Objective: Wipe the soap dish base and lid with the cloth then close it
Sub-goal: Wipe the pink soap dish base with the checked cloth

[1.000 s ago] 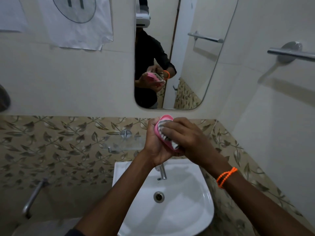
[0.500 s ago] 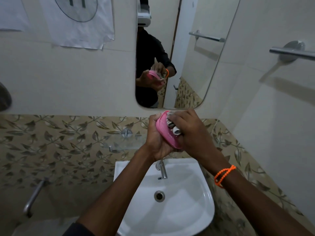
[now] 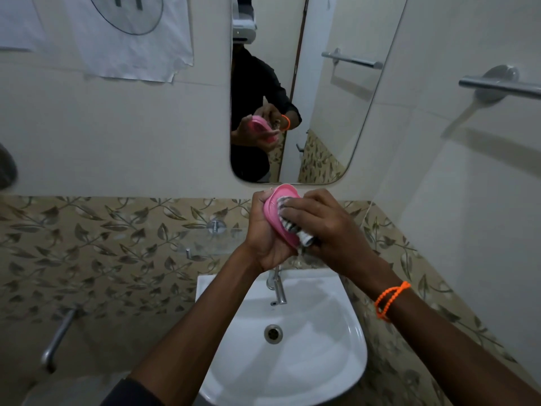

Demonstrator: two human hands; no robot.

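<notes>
Wiping is under way: the left hand [image 3: 265,230] grips a pink soap dish piece [image 3: 276,213] tilted on edge above the sink [image 3: 345,361], while the right hand [image 3: 325,227] presses a striped cloth [image 3: 289,222] into its hollow, fingers curled over the fabric. Whether this is base or lid I cannot tell. The other half is not visible, so more wiping and the closing likely remain.

No readable text, label, brand or number anywhere — the paper sheet [image 3: 128,39] taped to the wall carries only a drawn circle with two short dark bars inside, no letters.
</notes>
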